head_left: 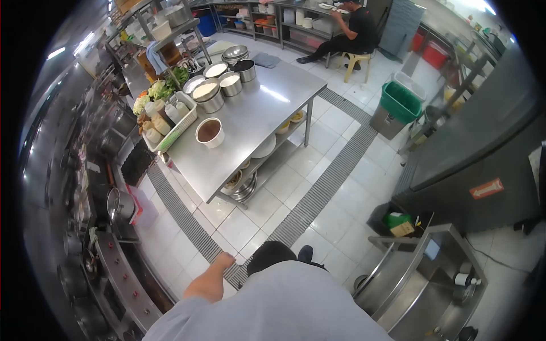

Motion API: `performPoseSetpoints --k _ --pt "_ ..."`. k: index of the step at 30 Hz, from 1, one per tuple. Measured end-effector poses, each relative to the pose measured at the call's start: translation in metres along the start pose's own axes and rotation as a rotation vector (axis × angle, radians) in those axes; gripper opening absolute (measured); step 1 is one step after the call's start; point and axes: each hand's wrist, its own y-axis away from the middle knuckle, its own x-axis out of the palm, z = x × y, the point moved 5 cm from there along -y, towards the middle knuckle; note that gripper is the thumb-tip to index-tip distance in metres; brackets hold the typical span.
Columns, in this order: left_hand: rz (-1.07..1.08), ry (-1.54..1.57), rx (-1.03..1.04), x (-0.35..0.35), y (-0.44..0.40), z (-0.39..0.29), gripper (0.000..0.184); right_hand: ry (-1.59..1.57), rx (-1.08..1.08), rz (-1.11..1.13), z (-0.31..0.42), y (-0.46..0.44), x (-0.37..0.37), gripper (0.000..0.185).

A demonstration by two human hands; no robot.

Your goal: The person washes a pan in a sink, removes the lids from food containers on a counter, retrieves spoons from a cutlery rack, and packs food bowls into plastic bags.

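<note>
My left hand [226,260] hangs low beside my body over the tiled floor, its fingers curled closed, with no object visible in it. My right hand is out of view, past the grey shirt. Ahead stands a steel table [250,125], out of the hand's reach. On it sits a white tub [210,134] of brown sauce or liquid. A white plastic basket [181,128] beside it holds several squeeze bottles [154,126]. Behind are metal pots [230,83] with pale contents and a pot [245,69] with dark contents.
Floor drain grates [324,184] run along both sides of the table. A stove counter [119,273] lies left, a steel sink [421,284] right. A green-lined bin [398,105] stands farther back. A person [358,28] sits on a yellow stool [354,63] at the back.
</note>
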Motion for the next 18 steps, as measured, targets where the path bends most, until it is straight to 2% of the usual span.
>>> performPoseSetpoints --k 1,2,4,5,6,7,8,9,10,11,12,13,14,15,17,18 --pt "0.021 0.088 -0.09 0.002 0.004 0.003 0.032 0.148 -0.067 0.048 -0.008 -0.03 -0.022 0.041" --pt "0.027 0.098 -0.094 0.007 0.0 0.006 0.032 0.257 -0.056 0.059 -0.008 -0.055 -0.055 0.041" --pt "-0.008 0.168 -0.162 0.02 -0.017 0.021 0.032 0.087 0.314 -0.145 0.021 -0.076 -0.185 0.043" --pt "-0.03 -0.107 0.02 0.048 -0.051 0.038 0.032 0.077 0.28 -0.35 -0.01 -0.117 -0.215 0.043" --pt "-0.017 -0.102 0.024 0.035 -0.05 0.022 0.032 -0.124 0.161 -0.657 -0.026 -0.141 -0.257 0.04" --pt "0.03 0.168 -0.141 0.014 -0.042 0.002 0.032 -0.286 0.217 -0.669 -0.009 -0.146 -0.316 0.035" --pt "0.073 0.433 -0.307 -0.008 -0.037 -0.012 0.032 -0.486 0.136 -0.79 0.012 -0.144 -0.36 0.033" --pt "0.082 0.435 -0.303 -0.009 -0.06 -0.007 0.032 -0.65 0.137 -0.818 0.014 -0.16 -0.385 0.032" --pt "0.051 0.353 -0.158 -0.009 -0.091 -0.009 0.032 -0.809 0.136 -0.842 0.014 -0.171 -0.406 0.032" --pt "0.022 0.268 -0.016 -0.005 -0.113 -0.012 0.032 -0.799 0.146 -0.835 0.024 -0.174 -0.421 0.032" --pt "0.029 0.269 -0.013 -0.013 -0.131 -0.019 0.032 -0.676 0.076 -0.842 0.043 -0.176 -0.436 0.033" --pt "0.025 0.388 -0.094 -0.027 -0.156 -0.025 0.033 -0.556 0.006 -0.851 0.058 -0.177 -0.451 0.034" --pt "0.022 0.505 -0.173 -0.045 -0.178 -0.034 0.034 -0.528 -0.008 -0.769 0.057 -0.192 -0.446 0.035" --pt "0.029 0.493 -0.163 -0.067 -0.195 -0.048 0.034 -0.483 -0.016 -0.734 0.068 -0.188 -0.445 0.035" --pt "-0.078 0.209 0.107 -0.126 -0.221 -0.094 0.038 -0.439 0.017 -0.671 0.081 -0.186 -0.428 0.035" --pt "-0.064 0.19 0.118 -0.152 -0.229 -0.117 0.038 -0.439 0.058 -0.639 0.072 -0.189 -0.407 0.036"
